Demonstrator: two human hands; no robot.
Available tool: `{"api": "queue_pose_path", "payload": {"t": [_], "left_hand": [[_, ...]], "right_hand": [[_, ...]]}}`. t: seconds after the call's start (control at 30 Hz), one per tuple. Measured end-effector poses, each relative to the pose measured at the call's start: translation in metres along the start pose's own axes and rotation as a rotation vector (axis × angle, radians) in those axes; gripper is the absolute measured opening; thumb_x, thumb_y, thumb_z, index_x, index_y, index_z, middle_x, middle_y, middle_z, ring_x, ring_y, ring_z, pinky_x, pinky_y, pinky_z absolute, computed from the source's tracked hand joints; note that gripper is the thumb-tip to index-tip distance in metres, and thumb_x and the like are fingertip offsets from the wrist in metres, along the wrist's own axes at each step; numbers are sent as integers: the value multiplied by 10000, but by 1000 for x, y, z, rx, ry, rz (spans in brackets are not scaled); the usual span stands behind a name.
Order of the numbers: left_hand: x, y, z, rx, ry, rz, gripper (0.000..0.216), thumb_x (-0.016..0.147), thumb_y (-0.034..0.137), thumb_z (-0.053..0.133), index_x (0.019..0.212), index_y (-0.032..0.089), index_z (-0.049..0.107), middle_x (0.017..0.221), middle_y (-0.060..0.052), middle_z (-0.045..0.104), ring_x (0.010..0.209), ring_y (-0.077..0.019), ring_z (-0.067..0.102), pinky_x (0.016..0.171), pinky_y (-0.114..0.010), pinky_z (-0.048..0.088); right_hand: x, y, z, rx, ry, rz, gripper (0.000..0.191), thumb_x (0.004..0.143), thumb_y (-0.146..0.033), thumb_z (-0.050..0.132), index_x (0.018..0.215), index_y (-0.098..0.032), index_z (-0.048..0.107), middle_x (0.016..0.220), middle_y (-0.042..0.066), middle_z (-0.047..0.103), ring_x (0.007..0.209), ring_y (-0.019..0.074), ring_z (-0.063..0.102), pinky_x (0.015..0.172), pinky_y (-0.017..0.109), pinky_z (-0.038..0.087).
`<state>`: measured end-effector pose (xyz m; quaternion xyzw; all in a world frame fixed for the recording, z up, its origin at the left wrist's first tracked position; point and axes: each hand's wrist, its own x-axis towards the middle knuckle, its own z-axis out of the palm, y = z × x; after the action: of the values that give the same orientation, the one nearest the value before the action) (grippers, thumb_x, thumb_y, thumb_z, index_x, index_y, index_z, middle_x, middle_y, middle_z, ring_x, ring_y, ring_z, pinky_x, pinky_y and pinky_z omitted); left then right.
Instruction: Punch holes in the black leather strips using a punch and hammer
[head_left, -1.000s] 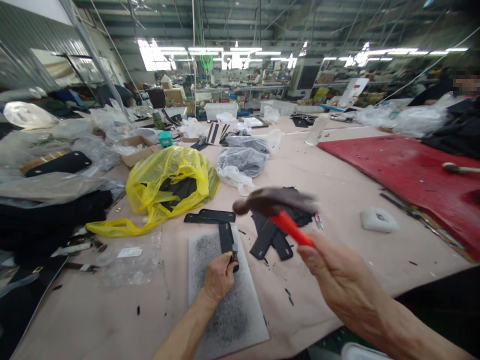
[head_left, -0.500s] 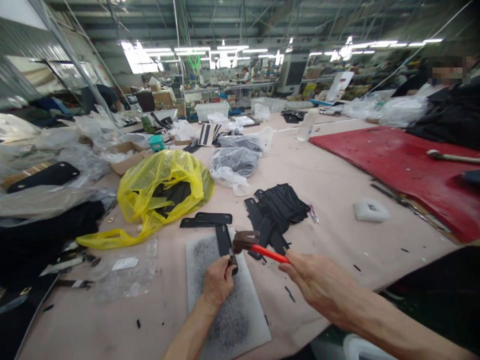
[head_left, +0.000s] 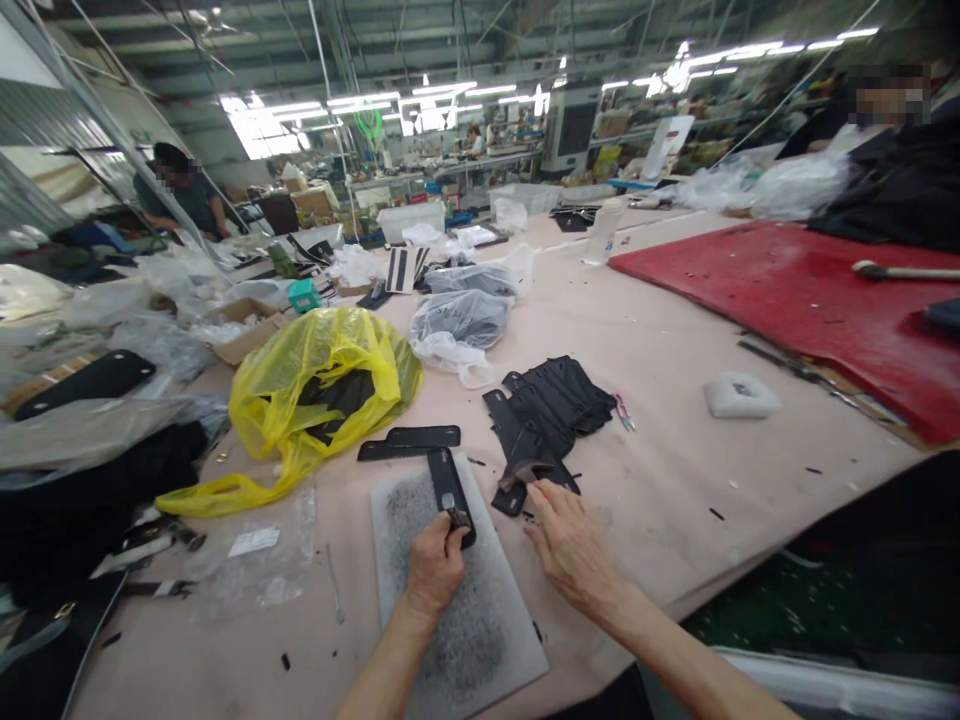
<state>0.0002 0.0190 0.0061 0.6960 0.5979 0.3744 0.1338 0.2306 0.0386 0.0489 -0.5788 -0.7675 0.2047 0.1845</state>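
My left hand (head_left: 435, 565) is closed around a short metal punch (head_left: 456, 517), whose lower end is hidden by the fingers. It sits over the lower part of a black strip (head_left: 444, 475) with a small hole near its far end. Under the strip is a worn white board (head_left: 405, 510) covered in dark marks. My right hand (head_left: 574, 545) is closed on a hammer (head_left: 529, 468), its red handle mostly covered by the hand. The hammer head lies low against a pile of black pieces (head_left: 559, 405), just right of the board.
Two more black strips (head_left: 409, 440) lie beyond the board. A yellow plastic bag (head_left: 330, 350) with black pieces stands behind left. Small snips (head_left: 624, 412), a white block (head_left: 741, 395) and a red mat (head_left: 795, 290) are to the right. Clear bags and boxes crowd the left; other people are farther off.
My right hand has swung the hammer down and away from the punch, toward the black pile. My left hand stays on the punch over the strip. The view has shifted slightly.
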Motion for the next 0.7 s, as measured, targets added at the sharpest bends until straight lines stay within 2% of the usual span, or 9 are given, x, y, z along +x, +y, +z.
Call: {"api": "queue_pose_path", "payload": {"t": [0.1, 0.2, 0.27, 0.33, 0.4, 0.43, 0.53, 0.6, 0.7], "left_hand": [[-1, 0, 1, -14, -15, -23, 199, 902, 202, 476, 926, 204, 673, 868, -64, 749, 794, -218, 721, 718, -326, 572], [1, 1, 2, -55, -5, -98, 204, 882, 244, 491, 915, 203, 688, 856, -63, 754, 779, -224, 720, 716, -341, 574], [6, 1, -1, -118, 45, -222, 212, 872, 299, 516, 907, 197, 698, 858, -62, 760, 788, -232, 719, 723, -352, 573], [12, -1, -8, -192, 168, -399, 262, 880, 365, 515, 916, 180, 698, 855, -64, 764, 783, -230, 714, 714, -345, 568], [16, -6, -18, -212, 281, -530, 313, 875, 416, 521, 915, 161, 697, 842, -71, 763, 772, -228, 708, 698, -329, 558], [16, -9, -23, -203, 297, -551, 326, 864, 430, 532, 908, 154, 700, 834, -74, 763, 770, -230, 706, 695, -325, 555], [9, -16, -33, -148, 212, -499, 323, 834, 439, 562, 886, 161, 717, 823, -81, 764, 788, -248, 712, 710, -333, 553], [1, -19, -34, -116, 196, -458, 318, 835, 436, 553, 888, 173, 723, 822, -83, 767, 791, -261, 720, 705, -345, 559], [-7, -21, -31, -72, 241, -436, 311, 837, 430, 545, 895, 184, 727, 821, -84, 770, 784, -273, 726, 683, -353, 567]], "right_hand": [[14, -34, 17, 2, -77, -218, 599, 871, -306, 527, 1446, -185, 411, 1543, 125, 365, 1425, 314, 274, 1153, 530, 198], [21, -50, 42, 33, -186, -252, 635, 861, -317, 538, 1462, -175, 394, 1557, 112, 353, 1446, 317, 234, 1160, 554, 158], [20, -52, 54, 22, -179, -239, 593, 890, -299, 501, 1463, -188, 398, 1559, 95, 356, 1451, 310, 224, 1161, 555, 146], [17, -50, 57, 2, -144, -239, 563, 908, -295, 482, 1458, -196, 406, 1558, 87, 359, 1450, 314, 219, 1161, 559, 132], [18, -49, 52, 5, -134, -257, 537, 899, -320, 510, 1418, -191, 454, 1532, 97, 397, 1426, 330, 258, 1149, 567, 150], [20, -50, 47, 18, -138, -262, 494, 893, -331, 524, 1366, -189, 504, 1499, 105, 437, 1394, 330, 309, 1135, 556, 188], [35, -56, 38, 49, -111, -203, 366, 890, -343, 535, 1207, -167, 592, 1369, 140, 536, 1255, 306, 456, 1057, 478, 324], [50, -64, 41, 38, -62, -115, 497, 863, -400, 579, 1279, -133, 534, 1383, 184, 504, 1247, 325, 457, 1035, 460, 352], [69, -79, 54, -1, -54, -10, 850, 777, -498, 668, 1439, -66, 356, 1485, 265, 366, 1318, 393, 384, 1057, 505, 330]]}}
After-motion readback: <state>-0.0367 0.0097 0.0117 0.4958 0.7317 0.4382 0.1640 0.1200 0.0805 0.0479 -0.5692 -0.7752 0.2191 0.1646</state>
